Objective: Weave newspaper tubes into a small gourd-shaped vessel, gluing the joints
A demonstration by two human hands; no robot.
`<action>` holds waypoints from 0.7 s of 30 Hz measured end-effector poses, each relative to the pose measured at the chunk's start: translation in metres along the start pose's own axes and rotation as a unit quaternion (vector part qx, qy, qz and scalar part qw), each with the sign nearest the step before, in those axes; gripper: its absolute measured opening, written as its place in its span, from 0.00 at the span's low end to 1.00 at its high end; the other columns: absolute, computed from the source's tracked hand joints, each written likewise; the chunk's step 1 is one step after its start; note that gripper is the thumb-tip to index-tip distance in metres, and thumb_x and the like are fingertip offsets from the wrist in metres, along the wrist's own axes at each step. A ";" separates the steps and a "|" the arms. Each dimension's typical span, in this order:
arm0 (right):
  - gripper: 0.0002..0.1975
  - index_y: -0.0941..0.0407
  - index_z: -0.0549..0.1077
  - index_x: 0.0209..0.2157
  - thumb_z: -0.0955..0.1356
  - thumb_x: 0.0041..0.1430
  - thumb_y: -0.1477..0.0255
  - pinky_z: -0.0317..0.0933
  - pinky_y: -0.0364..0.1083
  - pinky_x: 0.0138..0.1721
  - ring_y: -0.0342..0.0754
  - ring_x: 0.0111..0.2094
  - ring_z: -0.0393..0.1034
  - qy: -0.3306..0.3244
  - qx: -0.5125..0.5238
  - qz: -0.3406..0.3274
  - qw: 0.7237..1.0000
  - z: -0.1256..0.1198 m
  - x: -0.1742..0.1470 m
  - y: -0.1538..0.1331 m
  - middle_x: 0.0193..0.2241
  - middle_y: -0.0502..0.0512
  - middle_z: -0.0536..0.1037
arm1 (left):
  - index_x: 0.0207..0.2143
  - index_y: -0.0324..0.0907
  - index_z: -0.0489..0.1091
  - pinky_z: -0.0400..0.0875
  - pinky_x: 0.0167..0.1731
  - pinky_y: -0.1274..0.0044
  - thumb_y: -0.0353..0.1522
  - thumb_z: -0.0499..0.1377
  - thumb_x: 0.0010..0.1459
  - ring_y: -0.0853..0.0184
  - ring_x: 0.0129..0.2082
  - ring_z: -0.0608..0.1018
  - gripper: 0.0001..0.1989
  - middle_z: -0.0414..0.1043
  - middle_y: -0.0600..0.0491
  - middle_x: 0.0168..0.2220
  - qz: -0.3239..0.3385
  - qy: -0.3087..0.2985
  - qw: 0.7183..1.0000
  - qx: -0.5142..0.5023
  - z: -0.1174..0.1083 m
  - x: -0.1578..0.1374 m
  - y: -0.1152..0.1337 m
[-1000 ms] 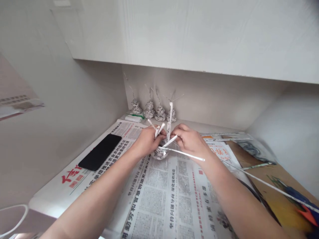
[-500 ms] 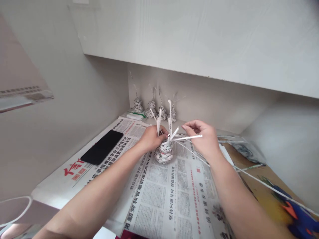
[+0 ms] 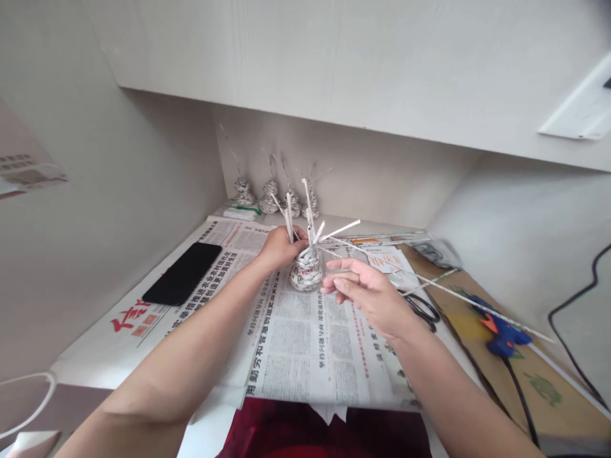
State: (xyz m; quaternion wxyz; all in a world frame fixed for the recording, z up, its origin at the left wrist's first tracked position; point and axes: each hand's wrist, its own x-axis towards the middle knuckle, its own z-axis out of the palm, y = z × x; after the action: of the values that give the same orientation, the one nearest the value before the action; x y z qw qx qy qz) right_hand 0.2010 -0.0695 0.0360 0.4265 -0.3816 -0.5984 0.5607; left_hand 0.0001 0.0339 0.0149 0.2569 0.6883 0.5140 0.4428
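A small gourd-shaped weave of rolled newspaper [image 3: 306, 273] stands on the newspaper sheets [image 3: 291, 356], with several paper rods sticking up and out from its neck. My left hand [image 3: 281, 247] grips it from the left at the neck, fingers partly hidden behind the rods. One long thin paper rod [image 3: 443, 289] runs from the neck far to the right. Just right of the weave, my right hand [image 3: 367, 289] hovers with fingers loosely bent and apart, nothing seen in them.
Several finished woven gourds [image 3: 270, 198] line the back wall. A black phone [image 3: 182, 273] lies on the left. On the right are black-handled scissors [image 3: 422, 308], a blue glue gun [image 3: 503, 334] with its cord, and cardboard [image 3: 539, 388]. A low white panel [image 3: 334, 63] overhangs the back.
My right hand has come off the rods and dropped lower, beside the weave. The left hand keeps its grip. The camera view has shifted, showing more of the right side.
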 end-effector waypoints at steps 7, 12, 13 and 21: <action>0.08 0.56 0.74 0.33 0.69 0.59 0.65 0.63 0.42 0.29 0.42 0.27 0.71 0.081 -0.083 -0.034 0.993 0.014 -0.042 -0.002 0.25 0.51 0.78 | 0.29 0.39 0.76 0.70 0.30 0.76 0.33 0.59 0.47 0.64 0.28 0.77 0.08 0.78 0.50 0.28 0.008 0.001 1.000 -0.007 0.002 0.001 -0.004; 0.15 0.55 0.67 0.27 0.68 0.60 0.59 0.51 0.40 0.22 0.38 0.19 0.56 0.129 -0.030 0.005 0.991 -0.001 -0.079 -0.007 0.18 0.44 0.65 | 0.29 0.39 0.76 0.70 0.29 0.76 0.33 0.59 0.47 0.64 0.27 0.76 0.09 0.77 0.51 0.26 0.004 0.011 1.000 -0.007 0.003 0.001 -0.006; 0.17 0.55 0.65 0.25 0.68 0.60 0.58 0.47 0.40 0.21 0.38 0.19 0.52 0.139 -0.016 0.028 0.990 -0.004 -0.089 -0.004 0.18 0.43 0.62 | 0.29 0.39 0.76 0.70 0.29 0.76 0.33 0.59 0.47 0.64 0.26 0.76 0.09 0.77 0.51 0.26 0.002 0.013 1.000 -0.007 0.003 0.001 -0.007; 0.26 0.54 0.59 0.19 0.63 0.55 0.46 0.55 0.45 0.28 0.44 0.23 0.55 0.132 -0.169 0.298 0.930 -0.047 -0.220 0.081 0.19 0.47 0.60 | 0.30 0.39 0.77 0.69 0.28 0.76 0.34 0.59 0.48 0.65 0.24 0.75 0.10 0.77 0.51 0.27 0.001 0.005 1.000 -0.003 0.001 0.000 -0.006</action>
State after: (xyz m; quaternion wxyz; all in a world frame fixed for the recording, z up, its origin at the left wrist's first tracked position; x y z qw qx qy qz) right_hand 0.3194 -0.2524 -0.0621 0.2446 -0.6790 -0.4814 0.4974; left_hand -0.0015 0.0360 0.0097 0.2556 0.6864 0.5130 0.4477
